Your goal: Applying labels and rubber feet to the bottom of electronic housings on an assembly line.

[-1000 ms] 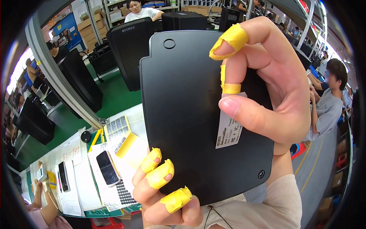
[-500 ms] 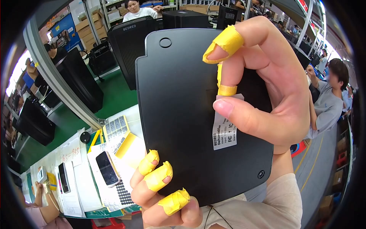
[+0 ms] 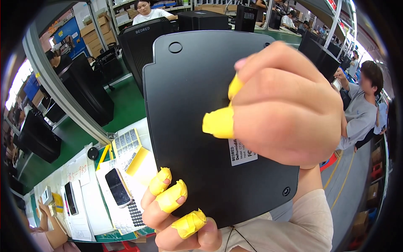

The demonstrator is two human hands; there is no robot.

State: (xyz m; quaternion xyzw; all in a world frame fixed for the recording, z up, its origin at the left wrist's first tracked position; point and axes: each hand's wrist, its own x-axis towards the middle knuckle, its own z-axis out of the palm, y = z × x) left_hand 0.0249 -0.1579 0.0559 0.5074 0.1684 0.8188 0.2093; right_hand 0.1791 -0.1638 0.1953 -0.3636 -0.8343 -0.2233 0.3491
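A flat black plastic panel (image 3: 189, 109) with a notched corner and round spots near its corners is held up before me. My left hand (image 3: 180, 214) grips its lower left edge, with yellow tape wrapped round several fingers. A white printed label (image 3: 243, 157) lies on the panel's face, its upper part hidden. Over that label my right hand (image 3: 285, 105) is closed, knuckles facing me and taped fingertips against the panel. Whether those curled fingers hold anything cannot be seen.
On the white table (image 3: 142, 130) at left lie a phone (image 3: 118, 187), sticker sheets (image 3: 126, 143) and a black tape roll (image 3: 93, 153). A grey metal post (image 3: 63, 84) rises beside it. Tall black housings (image 3: 140, 54) stand beyond. A person in grey (image 3: 363, 109) is at right.
My right hand has turned from a thumb-and-finger pinch at the label to knuckles toward me, covering more of it. The panel has shifted slightly left in my left hand.
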